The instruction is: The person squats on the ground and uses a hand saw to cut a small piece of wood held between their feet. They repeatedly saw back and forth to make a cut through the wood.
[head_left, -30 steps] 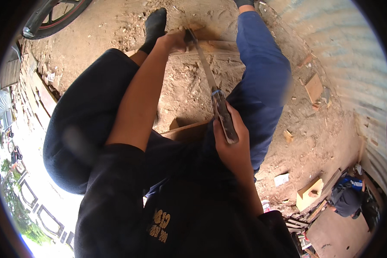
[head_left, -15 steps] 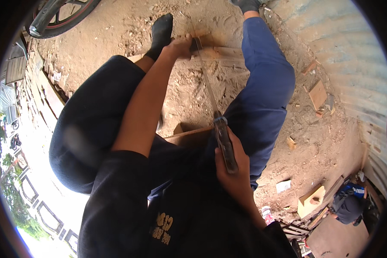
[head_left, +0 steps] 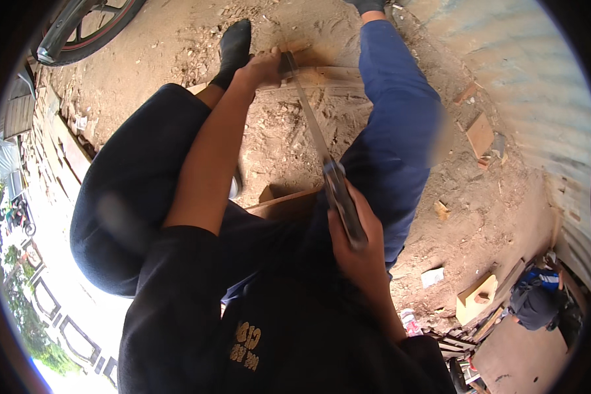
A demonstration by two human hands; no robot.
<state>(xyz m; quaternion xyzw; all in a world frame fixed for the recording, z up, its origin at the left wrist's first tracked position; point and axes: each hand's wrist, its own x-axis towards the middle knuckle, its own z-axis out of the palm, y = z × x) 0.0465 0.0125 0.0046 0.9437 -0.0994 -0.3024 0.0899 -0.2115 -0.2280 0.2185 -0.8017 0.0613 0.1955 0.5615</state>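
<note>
My right hand (head_left: 361, 240) is closed round the dark handle of a long-bladed hand tool (head_left: 314, 125) in front of my body. Its narrow blade slants away to the far left, seen nearly edge-on. Beside the blade's far end, my left hand (head_left: 264, 67) has its fingers curled; a small dark block-like piece (head_left: 287, 64) shows next to them. What those fingers grip is partly hidden and blurred. A wooden strip (head_left: 328, 77) lies across the dirt by the far end of the blade. Nearer me, between my legs, is a wooden board (head_left: 285, 205).
My bent left leg and outstretched right leg flank the work. A motorcycle wheel (head_left: 98, 33) stands at far left, a corrugated metal sheet (head_left: 525, 85) at right. Wood offcuts (head_left: 480, 134) lie on the dirt. Another person (head_left: 535, 303) is at lower right, near a brown panel (head_left: 522, 354).
My right hand has pushed the tool's handle forward, away from my body. My left hand stays near the blade's far end. The whole view has shifted slightly.
</note>
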